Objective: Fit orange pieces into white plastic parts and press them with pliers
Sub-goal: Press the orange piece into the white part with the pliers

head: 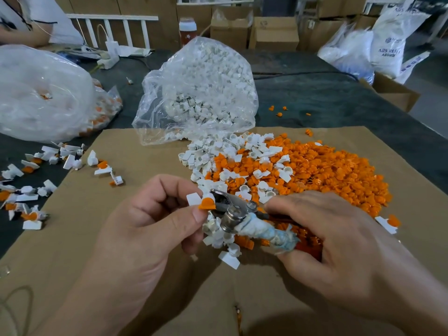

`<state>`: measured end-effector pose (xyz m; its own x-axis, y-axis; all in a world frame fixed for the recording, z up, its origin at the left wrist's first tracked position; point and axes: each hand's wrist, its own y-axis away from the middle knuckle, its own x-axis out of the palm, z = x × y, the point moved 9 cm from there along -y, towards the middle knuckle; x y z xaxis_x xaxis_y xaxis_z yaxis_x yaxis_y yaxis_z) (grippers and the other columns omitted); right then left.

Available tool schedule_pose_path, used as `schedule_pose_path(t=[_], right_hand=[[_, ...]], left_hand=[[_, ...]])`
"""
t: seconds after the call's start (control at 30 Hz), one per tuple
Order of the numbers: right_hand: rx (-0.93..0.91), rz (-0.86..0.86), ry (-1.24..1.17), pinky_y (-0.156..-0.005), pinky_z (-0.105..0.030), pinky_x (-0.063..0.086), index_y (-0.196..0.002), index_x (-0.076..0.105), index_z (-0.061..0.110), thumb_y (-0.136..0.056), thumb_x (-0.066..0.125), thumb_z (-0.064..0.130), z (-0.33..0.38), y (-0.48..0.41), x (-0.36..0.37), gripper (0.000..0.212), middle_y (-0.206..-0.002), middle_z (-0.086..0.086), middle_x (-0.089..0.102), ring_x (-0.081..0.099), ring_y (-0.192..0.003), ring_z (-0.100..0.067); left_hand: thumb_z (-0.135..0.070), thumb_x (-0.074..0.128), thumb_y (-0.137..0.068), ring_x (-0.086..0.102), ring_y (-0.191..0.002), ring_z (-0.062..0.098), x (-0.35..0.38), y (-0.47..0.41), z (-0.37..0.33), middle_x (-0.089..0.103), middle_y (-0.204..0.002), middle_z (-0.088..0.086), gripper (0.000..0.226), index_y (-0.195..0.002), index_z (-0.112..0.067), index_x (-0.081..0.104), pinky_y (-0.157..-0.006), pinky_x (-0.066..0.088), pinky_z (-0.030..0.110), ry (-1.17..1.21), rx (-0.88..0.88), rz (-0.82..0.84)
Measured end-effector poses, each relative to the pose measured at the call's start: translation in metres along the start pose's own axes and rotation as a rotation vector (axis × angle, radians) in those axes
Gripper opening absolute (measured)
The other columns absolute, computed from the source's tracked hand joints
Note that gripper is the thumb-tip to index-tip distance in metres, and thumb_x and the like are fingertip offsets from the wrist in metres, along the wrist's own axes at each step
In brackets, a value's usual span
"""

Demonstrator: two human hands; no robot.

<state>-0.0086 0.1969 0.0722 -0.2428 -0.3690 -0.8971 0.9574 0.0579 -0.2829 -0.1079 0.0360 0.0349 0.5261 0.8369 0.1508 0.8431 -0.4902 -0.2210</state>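
The left hand (155,214) pinches a white part (194,199) with an orange piece (207,203) stuck in it, held between the thumb and bent fingers, up above the cardboard sheet (84,190). The right hand (339,234) has its fingers curled round the wrapped handles of the pliers (232,207), and the metal tip of the pliers touches the held part. Behind the hands is a big pile of orange pieces (334,170) mixed with loose white parts (218,151), and a clear bag (201,88) of white parts sits past them.
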Motion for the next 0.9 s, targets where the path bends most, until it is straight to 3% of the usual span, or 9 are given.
schedule_pose_path(t=[0.23,0.63,0.9], right_hand=[[0.005,0.026,-0.009,-0.069,-0.032,0.051,-0.117,0.052,0.042,-0.076,0.050,0.044,-0.0036,0.0006,0.0014,0.041,-0.097,0.025,0.057,0.056,-0.092,-0.006],[0.001,0.021,0.001,-0.076,-0.033,0.052,-0.121,0.053,0.039,-0.075,0.052,0.040,-0.0062,0.0018,0.0011,0.046,-0.108,0.025,0.059,0.056,-0.100,-0.004],[0.002,0.022,-0.001,-0.076,-0.030,0.051,-0.122,0.052,0.040,-0.076,0.051,0.043,-0.0058,0.0009,0.0006,0.046,-0.109,0.026,0.059,0.056,-0.100,-0.002]], left_hand=[[-0.030,0.077,-0.062,0.056,-0.051,0.012,-0.0021,0.0000,-0.0028,0.060,-0.060,0.004,0.021,-0.081,-0.022,0.073,-0.046,0.047,0.019,-0.061,0.033,-0.034],[-0.039,0.075,-0.065,0.057,-0.053,0.012,-0.0041,0.0022,-0.0078,0.062,-0.063,0.004,0.022,-0.083,-0.028,0.072,-0.048,0.048,0.021,-0.227,0.085,-0.042],[-0.039,0.075,-0.065,0.058,-0.054,0.010,-0.0054,0.0019,-0.0069,0.062,-0.062,0.002,0.020,-0.083,-0.030,0.072,-0.048,0.049,0.020,-0.218,0.084,-0.060]])
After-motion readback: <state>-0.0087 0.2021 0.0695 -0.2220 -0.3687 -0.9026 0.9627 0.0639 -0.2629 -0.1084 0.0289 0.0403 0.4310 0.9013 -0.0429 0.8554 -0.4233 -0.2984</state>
